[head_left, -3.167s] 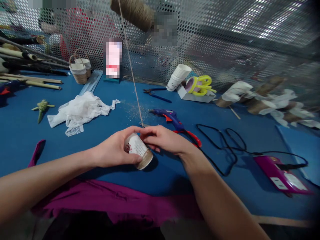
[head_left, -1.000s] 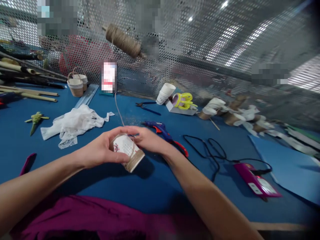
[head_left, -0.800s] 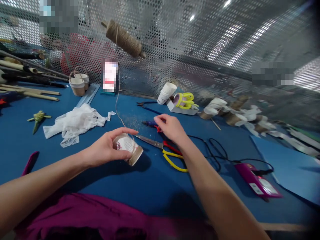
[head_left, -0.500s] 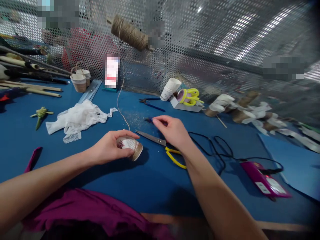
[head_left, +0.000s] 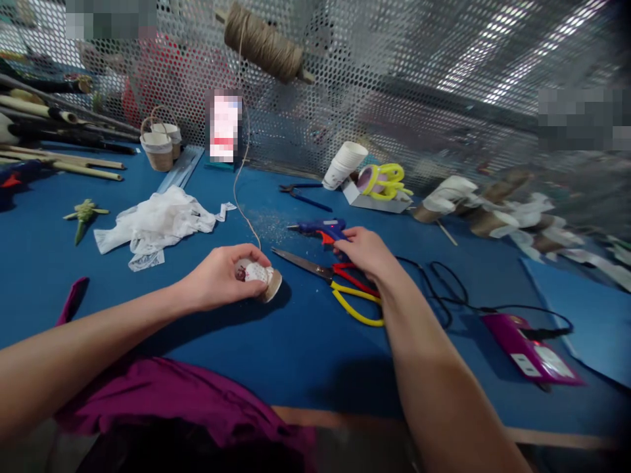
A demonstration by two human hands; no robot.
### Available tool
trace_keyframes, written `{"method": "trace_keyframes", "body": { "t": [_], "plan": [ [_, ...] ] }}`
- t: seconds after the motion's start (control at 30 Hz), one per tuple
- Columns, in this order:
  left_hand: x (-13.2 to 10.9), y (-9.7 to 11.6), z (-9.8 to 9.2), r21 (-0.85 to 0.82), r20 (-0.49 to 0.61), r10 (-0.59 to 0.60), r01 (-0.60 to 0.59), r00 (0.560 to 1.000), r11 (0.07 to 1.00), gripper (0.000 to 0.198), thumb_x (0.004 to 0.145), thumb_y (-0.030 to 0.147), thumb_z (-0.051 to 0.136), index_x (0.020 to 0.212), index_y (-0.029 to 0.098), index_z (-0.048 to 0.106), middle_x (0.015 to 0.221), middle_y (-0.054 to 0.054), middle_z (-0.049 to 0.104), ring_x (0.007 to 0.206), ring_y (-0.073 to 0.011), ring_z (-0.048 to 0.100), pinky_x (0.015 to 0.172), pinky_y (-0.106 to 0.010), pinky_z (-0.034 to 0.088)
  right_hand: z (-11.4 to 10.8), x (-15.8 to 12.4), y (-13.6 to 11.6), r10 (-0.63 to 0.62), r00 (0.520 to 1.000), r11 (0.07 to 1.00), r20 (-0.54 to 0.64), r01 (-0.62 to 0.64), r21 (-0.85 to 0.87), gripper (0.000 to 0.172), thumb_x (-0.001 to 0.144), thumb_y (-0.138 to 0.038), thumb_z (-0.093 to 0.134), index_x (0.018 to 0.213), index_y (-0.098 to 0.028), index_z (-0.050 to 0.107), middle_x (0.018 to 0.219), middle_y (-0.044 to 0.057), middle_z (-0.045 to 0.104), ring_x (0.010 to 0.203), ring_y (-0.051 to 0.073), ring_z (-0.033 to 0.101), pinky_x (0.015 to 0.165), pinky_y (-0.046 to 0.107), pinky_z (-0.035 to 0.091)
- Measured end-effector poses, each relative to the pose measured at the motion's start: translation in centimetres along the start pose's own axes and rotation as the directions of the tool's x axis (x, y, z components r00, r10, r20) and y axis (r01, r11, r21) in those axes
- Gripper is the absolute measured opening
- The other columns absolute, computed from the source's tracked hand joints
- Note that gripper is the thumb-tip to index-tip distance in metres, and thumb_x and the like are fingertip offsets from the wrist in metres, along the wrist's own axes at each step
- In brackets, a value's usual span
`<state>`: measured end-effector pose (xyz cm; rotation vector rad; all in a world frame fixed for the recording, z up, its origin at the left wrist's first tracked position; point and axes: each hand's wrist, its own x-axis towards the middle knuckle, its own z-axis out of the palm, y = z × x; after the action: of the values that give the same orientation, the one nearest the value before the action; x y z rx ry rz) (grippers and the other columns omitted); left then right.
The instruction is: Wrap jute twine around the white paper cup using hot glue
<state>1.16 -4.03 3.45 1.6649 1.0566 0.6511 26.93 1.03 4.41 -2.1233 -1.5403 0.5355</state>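
My left hand [head_left: 224, 279] is closed around a small paper cup [head_left: 256, 271] lying tilted on its side, with brown twine wound about its rim end. A loose strand of twine [head_left: 240, 203] runs from the cup up to the spool [head_left: 263, 45]. At the handle of a blue hot glue gun [head_left: 320, 228], my right hand [head_left: 365, 253] has its fingers curled round the grip. The gun lies on the blue table with its nozzle pointing left. Scissors [head_left: 320, 270] with red and yellow handles lie just below it, partly under my right wrist.
White lace [head_left: 162, 220] lies left of centre, near two twine-covered baskets [head_left: 158, 152]. Pliers [head_left: 305, 196], stacked paper cups [head_left: 345, 164] and a box of yellow-handled scissors [head_left: 387, 182] stand behind. A black cord [head_left: 458, 289] runs to a purple power strip [head_left: 532, 351].
My right hand has moved right, from over the glue gun to its handle, uncovering the gun's body. My left hand keeps its hold on the cup. The view has shifted slightly.
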Motion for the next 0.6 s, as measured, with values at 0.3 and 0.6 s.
{"method": "trace_keyframes", "body": {
  "t": [0.3,0.6],
  "plan": [
    [0.5,-0.3,-0.9,0.152,-0.09,0.069,-0.055,0.994,0.987,0.023,0.071,0.024,0.054,0.091,0.013,0.06,0.065,0.001,0.056,0.05,-0.008,0.044,0.048,-0.018,0.035,-2.4,-6.7,-3.1,-0.262,0.917,0.853,0.299,0.076,0.516,0.021,0.071,-0.034,0.065,0.08,-0.017,0.059,0.056,-0.003,0.056,0.047,0.008,0.05,0.044,0.019,0.041],
    [0.8,-0.8,-1.2,0.132,-0.125,0.081,-0.065,0.989,0.989,0.022,0.075,0.024,0.053,0.093,0.012,0.059,0.063,0.001,0.056,0.051,-0.0083,0.048,0.048,-0.018,0.036,-2.0,-8.8,-3.6,-0.2,0.88,0.974,0.431,0.131,0.185,0.022,0.07,-0.04,0.062,0.064,-0.019,0.058,0.043,-0.004,0.05,0.039,0.009,0.046,0.04,0.021,0.04]
  ]
}}
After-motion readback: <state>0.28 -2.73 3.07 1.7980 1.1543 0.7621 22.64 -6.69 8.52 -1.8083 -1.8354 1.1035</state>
